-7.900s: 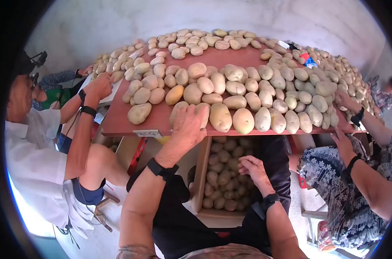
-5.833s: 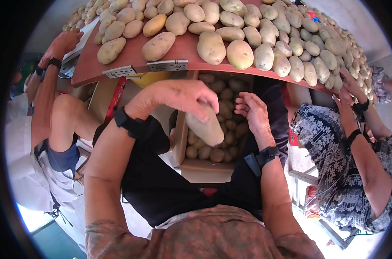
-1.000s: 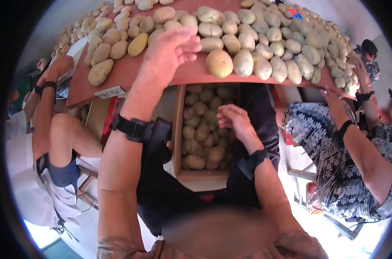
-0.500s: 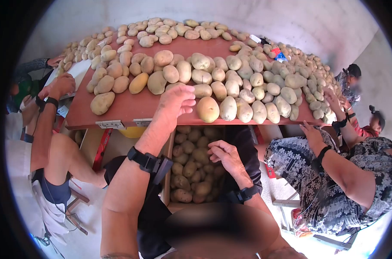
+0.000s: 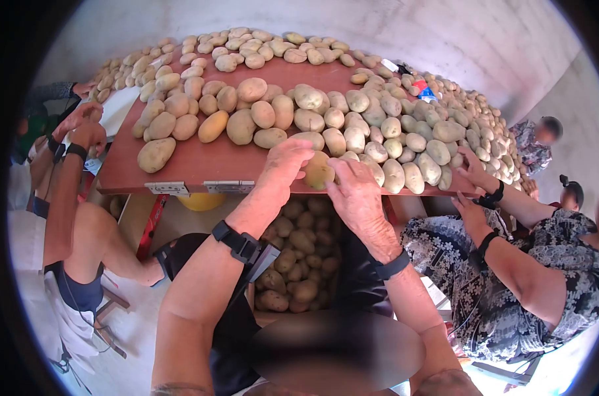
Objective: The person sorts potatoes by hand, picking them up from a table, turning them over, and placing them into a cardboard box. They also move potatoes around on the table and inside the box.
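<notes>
A yellow-brown potato (image 5: pixel 318 171) sits at the front edge of the reddish-brown table, between my two hands. On its left side, my left hand (image 5: pixel 283 173) has curled fingers against it. My right hand (image 5: pixel 357 201) covers its right side, with thumb and fingertips on the skin. Many more potatoes (image 5: pixel 308 121) lie in rows just behind and to the right of my hands. Below the table edge, a wooden box (image 5: pixel 263 315) full of potatoes (image 5: pixel 286 261) stands between my legs, partly hidden by my forearms.
Potatoes cover much of the table (image 5: pixel 200 155), heaped at the far side and right. Metal hinges (image 5: pixel 228 187) line its front edge. One person (image 5: pixel 75 218) sits at left, another in a patterned top (image 5: pixel 530 277) close at right. A yellow container (image 5: pixel 202 201) is under the table.
My right hand has risen from above the box to the potato at the table edge. My left hand has shifted slightly right and down onto the same potato.
</notes>
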### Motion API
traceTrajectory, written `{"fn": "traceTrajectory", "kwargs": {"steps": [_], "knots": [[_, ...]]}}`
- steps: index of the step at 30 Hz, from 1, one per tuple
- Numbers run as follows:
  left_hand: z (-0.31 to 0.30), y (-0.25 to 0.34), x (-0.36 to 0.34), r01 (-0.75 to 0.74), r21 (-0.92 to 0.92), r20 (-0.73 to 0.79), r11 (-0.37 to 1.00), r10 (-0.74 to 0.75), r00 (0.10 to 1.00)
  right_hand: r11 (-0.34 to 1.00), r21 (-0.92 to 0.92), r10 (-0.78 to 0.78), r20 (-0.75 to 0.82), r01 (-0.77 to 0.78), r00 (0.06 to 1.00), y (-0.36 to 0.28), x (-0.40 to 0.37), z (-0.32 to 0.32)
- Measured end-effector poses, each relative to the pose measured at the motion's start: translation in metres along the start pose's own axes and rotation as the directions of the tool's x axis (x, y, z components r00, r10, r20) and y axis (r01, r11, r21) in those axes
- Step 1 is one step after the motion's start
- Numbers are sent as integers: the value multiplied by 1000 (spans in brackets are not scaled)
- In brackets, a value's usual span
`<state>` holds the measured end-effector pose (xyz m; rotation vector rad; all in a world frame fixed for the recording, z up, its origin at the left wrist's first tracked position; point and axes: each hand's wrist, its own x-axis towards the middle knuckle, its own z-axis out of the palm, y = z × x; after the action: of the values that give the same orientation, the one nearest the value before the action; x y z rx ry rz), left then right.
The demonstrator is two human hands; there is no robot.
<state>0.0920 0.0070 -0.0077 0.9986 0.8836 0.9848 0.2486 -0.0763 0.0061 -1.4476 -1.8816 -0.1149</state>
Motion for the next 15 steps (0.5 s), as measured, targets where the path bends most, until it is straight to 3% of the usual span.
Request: {"fn": "traceTrajectory", "kwargs": {"steps": [2, 3, 5, 8, 10, 12, 15], "knots": [[-1, -3, 3, -22, -46, 18, 999, 23, 1000, 957, -208, -192, 78, 204, 978, 2, 3, 9], [-2, -6, 5, -1, -47, 10, 999, 2, 1000, 943, -241, -203, 125, 228, 971, 7, 3, 17], [-4, -14, 12, -63, -108, 2, 992, 64, 998, 940, -247, -199, 165, 236, 966, 4, 6, 23], [-1, 0, 12, 3, -11, -96, 1000, -4, 995, 916, -326, -149, 262, 233, 954, 10, 13, 32], [-1, 3, 12, 2, 1, -82, 1000, -2, 997, 924, -327, -106, 282, 199, 953, 16, 15, 42], [-2, 4, 12, -4, 14, -68, 1000, 5, 998, 912, -342, -158, 221, 228, 962, 21, 16, 50], [0, 4, 12, -58, 49, -69, 997, 61, 996, 919, -341, -94, 301, 199, 949, 26, 21, 54]]}}
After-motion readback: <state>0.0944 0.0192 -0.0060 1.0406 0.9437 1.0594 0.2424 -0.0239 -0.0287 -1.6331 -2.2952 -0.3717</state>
